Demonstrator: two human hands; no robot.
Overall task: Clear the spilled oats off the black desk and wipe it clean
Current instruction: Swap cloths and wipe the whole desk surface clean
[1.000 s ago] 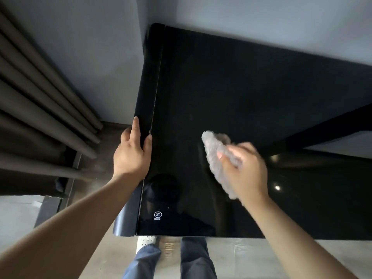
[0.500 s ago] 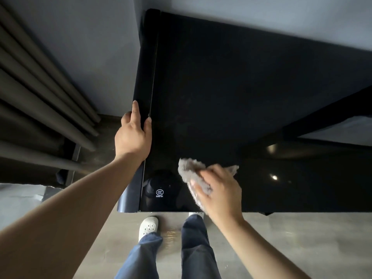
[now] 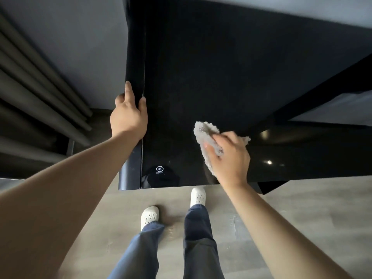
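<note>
The left hand [image 3: 128,117] clasps the nine-o'clock edge of the black desk [image 3: 221,67], fingers curled over it. Near the six-o'clock edge, the right hand [image 3: 229,156] clamps its fingers on a grey cloth [image 3: 203,130]. Open desk runs toward twelve.

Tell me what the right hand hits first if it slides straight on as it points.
Way looks free: the right hand, gripping the cloth, points across bare black desk. First stop is probably the grey wall past the far edge; depth there is unclear.

Cloth [image 3: 204,131] half hidden under the right hand [image 3: 229,160].
</note>
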